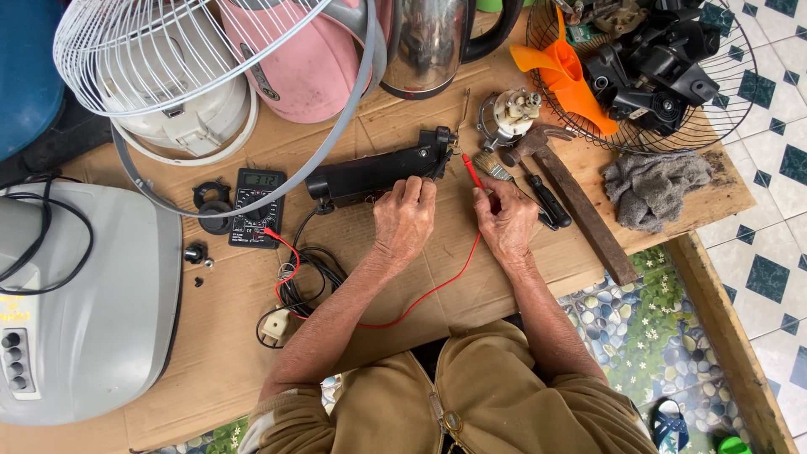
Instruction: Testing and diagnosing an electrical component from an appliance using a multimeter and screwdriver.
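A long black plastic fan housing [378, 172] lies across the cardboard-covered table [210, 353]. My left hand [403, 220] rests on its near side, fingers curled against it; a black probe may be under the fingers, but I cannot tell. My right hand [506, 223] grips a red multimeter probe [472, 171], its tip pointing at the housing's right end. The probe's red lead [429, 294] runs back to a black digital multimeter [256, 207] on the left. A black power cord with a white plug [274, 324] trails from the housing.
A hammer [572, 197], paintbrush [492, 166], screwdriver [548, 202], small motor [510, 113] and grey rag [656, 187] lie to the right. A fan guard holding black parts and an orange blade [565, 71] sits at back right. White fan grille [181, 50], pink cooker [307, 63], kettle [433, 42], grey appliance [80, 311].
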